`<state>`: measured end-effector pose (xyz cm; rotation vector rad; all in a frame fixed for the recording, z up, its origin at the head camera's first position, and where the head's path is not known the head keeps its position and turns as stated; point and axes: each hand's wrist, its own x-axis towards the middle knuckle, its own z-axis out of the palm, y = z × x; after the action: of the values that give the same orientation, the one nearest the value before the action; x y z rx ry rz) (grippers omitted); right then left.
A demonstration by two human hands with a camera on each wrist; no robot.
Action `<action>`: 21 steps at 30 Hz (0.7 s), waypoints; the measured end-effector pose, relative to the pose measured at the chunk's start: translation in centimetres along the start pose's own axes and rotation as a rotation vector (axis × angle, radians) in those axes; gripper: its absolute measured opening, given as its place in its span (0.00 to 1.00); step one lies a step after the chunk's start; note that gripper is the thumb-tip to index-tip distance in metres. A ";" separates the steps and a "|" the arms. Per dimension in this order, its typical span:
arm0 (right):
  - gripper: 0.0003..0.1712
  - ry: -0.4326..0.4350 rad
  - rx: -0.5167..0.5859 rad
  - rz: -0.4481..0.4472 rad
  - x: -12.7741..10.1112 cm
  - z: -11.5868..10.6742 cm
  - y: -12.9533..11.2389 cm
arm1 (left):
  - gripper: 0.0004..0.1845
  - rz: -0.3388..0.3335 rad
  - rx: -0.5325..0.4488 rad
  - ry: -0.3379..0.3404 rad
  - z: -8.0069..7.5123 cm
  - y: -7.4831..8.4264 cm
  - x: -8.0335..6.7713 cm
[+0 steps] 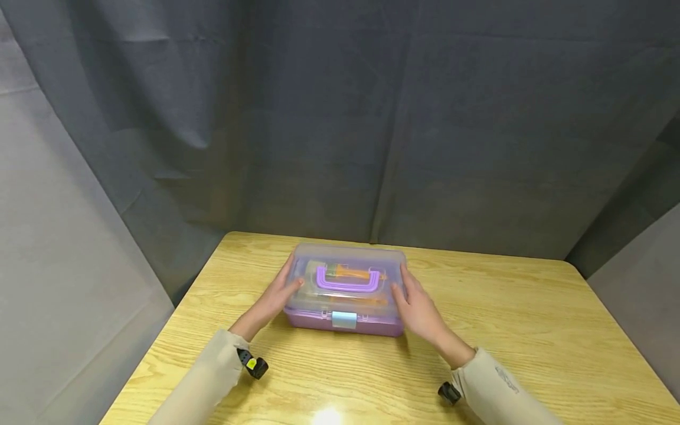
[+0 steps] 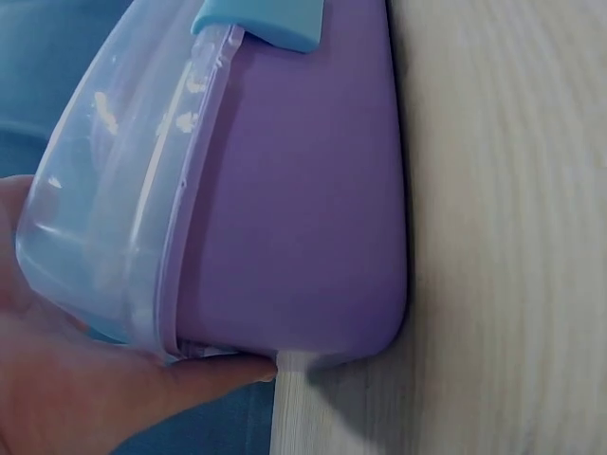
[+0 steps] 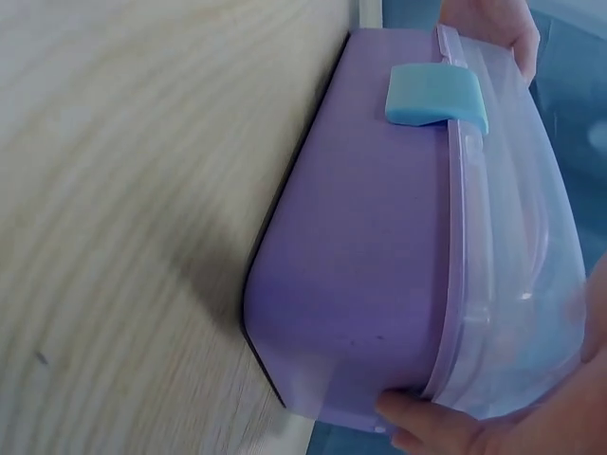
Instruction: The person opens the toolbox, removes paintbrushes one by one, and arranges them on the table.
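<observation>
A purple plastic box [image 1: 319, 319] with a clear lid, a purple handle [image 1: 347, 283] and a light blue latch [image 1: 344, 319] stands on the wooden table [image 1: 531, 330]. Orange items show through the lid. My left hand [image 1: 271, 304] holds the box's left end, thumb on the lid and fingers along the side. My right hand [image 1: 419, 313] holds the right end the same way. The left wrist view shows the box [image 2: 294, 209] resting on the table with my left hand [image 2: 57, 389] against its lid and end. In the right wrist view my right hand [image 3: 531, 427] clasps the box [image 3: 360, 256].
Grey curtains [image 1: 340, 118] hang close behind and to both sides of the table. The table's front edge lies near my forearms. A small black camera [image 1: 254, 365] sits on each wrist. Bare wood surrounds the box.
</observation>
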<state>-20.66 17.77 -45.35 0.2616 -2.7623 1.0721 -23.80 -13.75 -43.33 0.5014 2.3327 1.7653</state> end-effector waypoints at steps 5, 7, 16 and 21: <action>0.37 -0.004 -0.012 0.001 -1.6 0.0 -0.6 | 0.38 -0.017 0.009 -0.004 0.1 0.5 -1.5; 0.37 -0.004 -0.017 0.004 -2.2 -0.1 -1.0 | 0.38 -0.016 -0.001 -0.006 0.1 -0.1 -1.7; 0.36 0.000 -0.048 0.010 -4.9 -0.3 -2.0 | 0.39 0.012 0.046 0.025 0.5 -2.6 -2.9; 0.37 -0.008 -0.066 0.021 -6.0 -0.4 -2.3 | 0.40 0.005 0.059 0.022 0.6 -2.3 -3.8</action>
<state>-14.30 16.95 -44.85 0.2295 -2.8074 0.9842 -20.43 -15.14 -46.01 0.4995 2.4066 1.7173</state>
